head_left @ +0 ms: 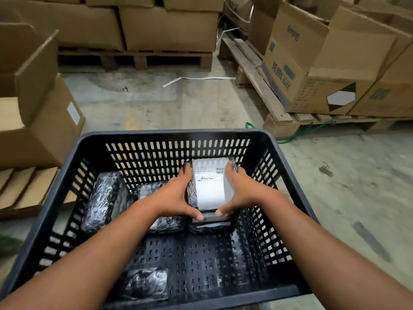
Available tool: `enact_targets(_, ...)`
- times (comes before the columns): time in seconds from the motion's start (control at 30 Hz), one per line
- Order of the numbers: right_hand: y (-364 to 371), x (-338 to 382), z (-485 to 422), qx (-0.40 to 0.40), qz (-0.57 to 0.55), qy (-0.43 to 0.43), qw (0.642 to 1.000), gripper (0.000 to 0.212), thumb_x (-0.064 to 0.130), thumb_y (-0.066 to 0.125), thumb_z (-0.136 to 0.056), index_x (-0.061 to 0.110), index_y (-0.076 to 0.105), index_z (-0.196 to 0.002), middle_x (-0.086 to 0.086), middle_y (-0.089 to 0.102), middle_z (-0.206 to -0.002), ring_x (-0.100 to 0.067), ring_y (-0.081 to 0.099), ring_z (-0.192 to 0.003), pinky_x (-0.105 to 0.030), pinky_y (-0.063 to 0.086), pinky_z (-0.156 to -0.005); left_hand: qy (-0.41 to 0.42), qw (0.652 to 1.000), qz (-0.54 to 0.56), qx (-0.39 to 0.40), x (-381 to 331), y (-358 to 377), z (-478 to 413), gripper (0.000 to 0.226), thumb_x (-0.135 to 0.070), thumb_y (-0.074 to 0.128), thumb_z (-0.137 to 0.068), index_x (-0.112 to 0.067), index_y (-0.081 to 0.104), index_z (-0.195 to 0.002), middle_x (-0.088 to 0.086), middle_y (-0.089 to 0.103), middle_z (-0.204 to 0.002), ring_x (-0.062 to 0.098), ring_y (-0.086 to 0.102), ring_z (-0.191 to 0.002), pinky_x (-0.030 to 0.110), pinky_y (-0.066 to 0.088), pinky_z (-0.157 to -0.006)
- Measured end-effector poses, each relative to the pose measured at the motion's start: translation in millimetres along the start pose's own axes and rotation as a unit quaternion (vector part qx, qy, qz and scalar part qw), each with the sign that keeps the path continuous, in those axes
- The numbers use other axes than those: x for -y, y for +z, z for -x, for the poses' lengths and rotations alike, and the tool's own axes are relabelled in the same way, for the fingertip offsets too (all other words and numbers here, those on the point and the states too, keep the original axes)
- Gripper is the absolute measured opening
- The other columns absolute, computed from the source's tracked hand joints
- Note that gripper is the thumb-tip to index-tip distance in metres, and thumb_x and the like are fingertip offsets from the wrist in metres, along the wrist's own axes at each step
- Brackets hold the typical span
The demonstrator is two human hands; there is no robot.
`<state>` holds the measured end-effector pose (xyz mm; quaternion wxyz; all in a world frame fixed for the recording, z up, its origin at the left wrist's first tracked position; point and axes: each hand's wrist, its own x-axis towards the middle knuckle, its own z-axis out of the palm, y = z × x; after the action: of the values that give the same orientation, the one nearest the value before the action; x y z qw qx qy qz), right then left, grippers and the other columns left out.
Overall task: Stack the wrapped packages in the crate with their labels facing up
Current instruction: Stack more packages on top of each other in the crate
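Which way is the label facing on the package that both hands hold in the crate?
Label up. The package, held between left hand and right hand, shows its white printed label to the camera.

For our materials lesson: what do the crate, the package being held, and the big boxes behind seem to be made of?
Crate: likely rigid black plastic, matt, with moulded slots.
Package between both hands: glossy, crinkled plastic wrap, seemingly, with a white paper-like label.
Boxes: brown cardboard, dull, with folded flaps.
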<state>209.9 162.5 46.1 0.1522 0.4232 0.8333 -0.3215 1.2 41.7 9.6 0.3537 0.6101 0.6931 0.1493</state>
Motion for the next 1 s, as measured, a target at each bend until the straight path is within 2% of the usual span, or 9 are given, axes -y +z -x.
enact_targets(0.13, -1.8, -4.5, -3.9, -0.008, -0.021, -0.008, 1.000, 0.162, 0.057, 0.095, -0.058, 0.019, -0.024, -0.160, -0.018, -0.014, -0.172, -0.039, -0.002, -0.159, -0.046, 0.008, -0.126, 0.000, 1.000, -0.019, 0.014, 3.1, -0.8, -3.8, 0.171, -0.090, 0.075, -0.038, -0.021, -0.030, -0.154, 0.007, -0.023, -0.166, 0.026, -0.010, -0.156, 0.045, 0.007, -0.127)
enact_targets(0.33, -0.7, -1.9, 0.3, -0.008, -0.039, 0.000, 0.999, 0.165, 0.059, 0.097, -0.052, 0.025, -0.023, -0.160, -0.017, -0.017, -0.172, -0.040, -0.002, -0.158, -0.048, 0.007, -0.125, -0.008, 1.000, 0.015, 0.002, -3.0, 3.7, 0.9, 0.166, -0.078, 0.084, -0.046, -0.025, -0.030, -0.154, 0.007, -0.019, -0.168, 0.023, -0.013, -0.155, 0.046, 0.006, -0.127)
enact_targets(0.43, -1.7, 2.3, 6.0, -0.012, -0.043, 0.004, 0.999, 0.164, 0.058, 0.097, -0.053, 0.023, -0.020, -0.162, -0.017, -0.015, -0.172, -0.038, -0.005, -0.158, -0.049, 0.006, -0.126, -0.004, 1.000, 0.030, -0.005, -8.4, -2.8, 8.4, 0.166, -0.068, 0.091, -0.048, -0.023, -0.027, -0.156, 0.004, -0.014, -0.169, 0.022, -0.005, -0.157, 0.043, 0.007, -0.127)
enact_targets(0.57, -12.3, 14.3, 12.2, -0.031, -0.024, -0.010, 0.999, 0.146, 0.052, 0.097, -0.058, 0.021, 0.005, -0.166, -0.014, -0.004, -0.174, -0.033, -0.003, -0.160, -0.049, 0.010, -0.128, -0.009, 1.000, 0.009, -0.016, -8.2, -26.8, 26.7, 0.157, -0.065, 0.091, -0.052, -0.030, -0.019, -0.159, -0.001, -0.013, -0.170, 0.020, -0.003, -0.157, 0.046, 0.011, -0.127)
enact_targets(0.63, -23.5, 31.3, 14.6, -0.056, -0.005, -0.045, 0.997, 0.128, 0.051, 0.095, -0.063, 0.024, 0.022, -0.165, -0.009, 0.012, -0.173, -0.029, 0.005, -0.160, -0.046, 0.014, -0.126, -0.014, 0.999, 0.014, -0.042, -4.2, -44.9, 42.1, 0.150, -0.064, 0.089, -0.053, -0.034, -0.012, -0.160, -0.005, -0.007, -0.170, 0.018, 0.003, -0.156, 0.043, 0.011, -0.126)
enact_targets(0.7, -32.0, 54.0, 15.1, -0.095, 0.006, -0.084, 0.992, 0.109, 0.049, 0.093, -0.069, 0.024, 0.037, -0.159, -0.005, 0.032, -0.168, -0.027, 0.029, -0.154, -0.042, 0.027, -0.122, -0.018, 0.997, 0.018, -0.066, 1.8, -63.0, 59.4, 0.146, -0.065, 0.087, -0.052, -0.034, -0.005, -0.161, -0.007, 0.001, -0.170, 0.016, 0.009, -0.155, 0.033, 0.010, -0.122)
enact_targets(0.8, -26.0, 91.2, 6.8, -0.117, -0.087, -0.129, 0.981, 0.086, 0.035, 0.091, -0.077, 0.022, 0.050, -0.152, -0.005, 0.057, -0.151, -0.022, 0.064, -0.124, -0.039, 0.051, -0.106, -0.039, 0.996, 0.008, -0.085, 14.8, -85.2, 86.2, 0.148, -0.072, 0.084, -0.043, -0.033, 0.004, -0.162, -0.006, 0.009, -0.170, 0.015, 0.014, -0.154, 0.030, 0.013, -0.118)
enact_targets(0.9, 11.1, 124.6, -7.5, -0.075, -0.151, -0.152, 0.974, 0.076, 0.022, 0.087, -0.083, 0.019, 0.051, -0.150, -0.008, 0.061, -0.143, -0.020, 0.070, -0.110, -0.036, 0.059, -0.096, -0.073, 0.993, -0.047, -0.076, 30.2, -95.8, 106.6, 0.147, -0.071, 0.084, -0.042, -0.026, 0.013, -0.163, -0.001, 0.015, -0.170, 0.018, 0.017, -0.155, 0.038, 0.017, -0.126)
enact_targets(1.0, 63.2, 143.7, -26.7, -0.035, -0.126, -0.162, 0.978, 0.076, 0.020, 0.085, -0.083, 0.019, 0.049, -0.150, -0.007, 0.057, -0.149, -0.025, 0.061, -0.129, -0.041, 0.053, -0.108, -0.110, 0.985, -0.132, -0.025, 41.4, -92.8, 119.1, 0.141, -0.058, 0.092, -0.053, -0.020, 0.013, -0.163, 0.006, 0.006, -0.171, 0.024, 0.006, -0.157, 0.043, 0.013, -0.127)
